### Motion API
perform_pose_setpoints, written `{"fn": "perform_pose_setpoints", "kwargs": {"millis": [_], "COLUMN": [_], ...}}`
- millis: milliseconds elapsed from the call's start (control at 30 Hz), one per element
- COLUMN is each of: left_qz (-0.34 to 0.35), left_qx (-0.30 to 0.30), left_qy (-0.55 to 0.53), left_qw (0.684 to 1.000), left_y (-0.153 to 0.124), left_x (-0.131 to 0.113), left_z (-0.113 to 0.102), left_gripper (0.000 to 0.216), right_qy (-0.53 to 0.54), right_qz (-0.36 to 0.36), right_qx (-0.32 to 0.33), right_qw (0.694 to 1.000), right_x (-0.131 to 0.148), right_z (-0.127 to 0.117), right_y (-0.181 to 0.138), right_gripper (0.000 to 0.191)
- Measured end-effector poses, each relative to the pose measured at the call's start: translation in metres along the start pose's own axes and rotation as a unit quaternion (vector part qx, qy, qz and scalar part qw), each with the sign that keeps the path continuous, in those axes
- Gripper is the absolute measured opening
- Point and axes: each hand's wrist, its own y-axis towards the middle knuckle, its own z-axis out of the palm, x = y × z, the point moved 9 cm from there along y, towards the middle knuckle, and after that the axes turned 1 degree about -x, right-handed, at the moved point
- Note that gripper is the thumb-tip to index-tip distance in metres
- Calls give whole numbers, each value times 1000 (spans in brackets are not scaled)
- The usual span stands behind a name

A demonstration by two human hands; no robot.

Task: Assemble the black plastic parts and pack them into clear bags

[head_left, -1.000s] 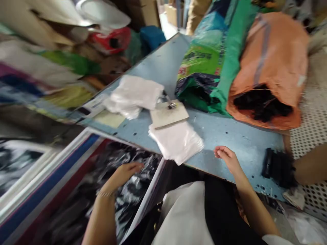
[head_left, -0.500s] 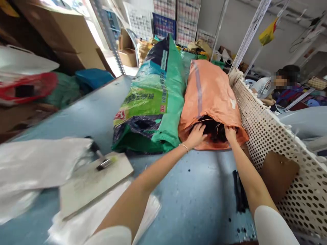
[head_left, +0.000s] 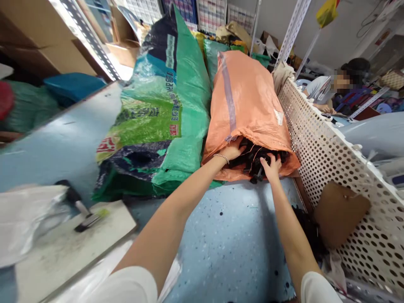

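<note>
While the orange woven sack (head_left: 252, 97) gapes, small black pieces (head_left: 255, 165) lie nearer my spread right hand (head_left: 272, 167) than left hand (head_left: 232, 150), grip unclear.

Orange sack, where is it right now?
In the head view, the orange sack lies just right of centre, between the green sack and the white perforated panel.

This looks like a workshop, given the blue bench (head_left: 221, 240) carrying an orange woven sack (head_left: 252, 97) of black parts (head_left: 256, 170), the perforated panel (head_left: 311, 145) along the bench's right edge, slotted-angle posts (head_left: 292, 31) and cardboard boxes (head_left: 61, 61).
</note>
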Motion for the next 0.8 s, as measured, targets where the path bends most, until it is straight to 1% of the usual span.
{"fn": "perform_pose_setpoints", "kwargs": {"millis": [67,133,167,233,300,367,433,467,500,533,600,667,733,767,800], "left_qz": [2,12,22,45,66,80,101,117,133,146,157,139,110,94,78], "left_qx": [19,28,27,35,59,72,72,74,77,84,105,133,153,146,122], "left_qy": [14,35,50,86,109,110,93,77,58,38,22,52,97,111,115], "left_qw": [1000,999,998,995,990,988,988,987,986,985,982,980,977,979,983], "left_y": [-27,-60,-79,-119,-161,-197,-224,-235,-244,-251,-264,-275,-286,-289,-292], "left_x": [-3,-9,-13,-18,-17,-11,-3,-1,1,2,1,-1,-6,-8,-11], "left_z": [2,6,11,27,47,61,63,60,57,52,46,45,46,43,38], "left_gripper": [56,55,55,55,53,52,48,46,45,46,48,53,56,53,50], "right_qy": [6,3,4,12,33,71,133,165,192,207,191,145,146,165,191], "right_qz": [-12,-45,-64,-105,-145,-184,-204,-203,-192,-171,-114,-54,9,39,64], "right_qx": [-5,0,6,29,71,132,196,217,225,218,187,182,211,226,237], "right_qw": [1000,999,998,994,986,972,950,941,936,938,957,971,967,959,950], "right_x": [13,30,38,53,66,75,81,82,82,79,70,62,55,51,48], "right_z": [-11,-20,-24,-25,-21,-11,-5,-5,-8,-14,-26,-34,-34,-32,-31], "right_y": [-31,-58,-72,-101,-136,-173,-206,-218,-227,-232,-237,-243,-249,-251,-252], "right_gripper": [47,45,45,39,30,29,35,37,37,37,37,48,63,63,58]}}
